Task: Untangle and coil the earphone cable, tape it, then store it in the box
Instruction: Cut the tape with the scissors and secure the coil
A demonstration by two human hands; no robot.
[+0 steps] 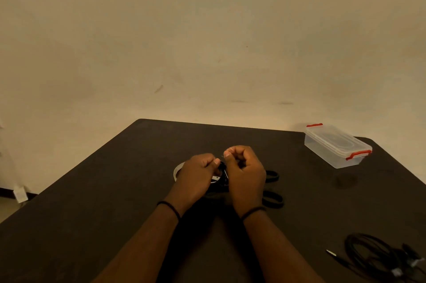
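Note:
A small black earphone cable bundle (pixel 222 168) sits between my two hands above the middle of the dark table (pixel 115 190). My left hand (pixel 196 178) pinches the bundle with thumb and curled fingers. My right hand (pixel 244 174) is curled beside it, fingertips pinched together at the top of the bundle; what they pinch is too small to tell. Most of the cable is hidden by my hands. A roll of clear tape (pixel 178 170) lies partly behind my left hand. The clear box (pixel 334 147) with red latches stands closed at the far right.
Black-handled scissors (pixel 273 199) lie on the table just right of my right hand. A second tangle of black cable (pixel 378 257) with a plug lies at the near right corner. A wall stands behind the table's far edge.

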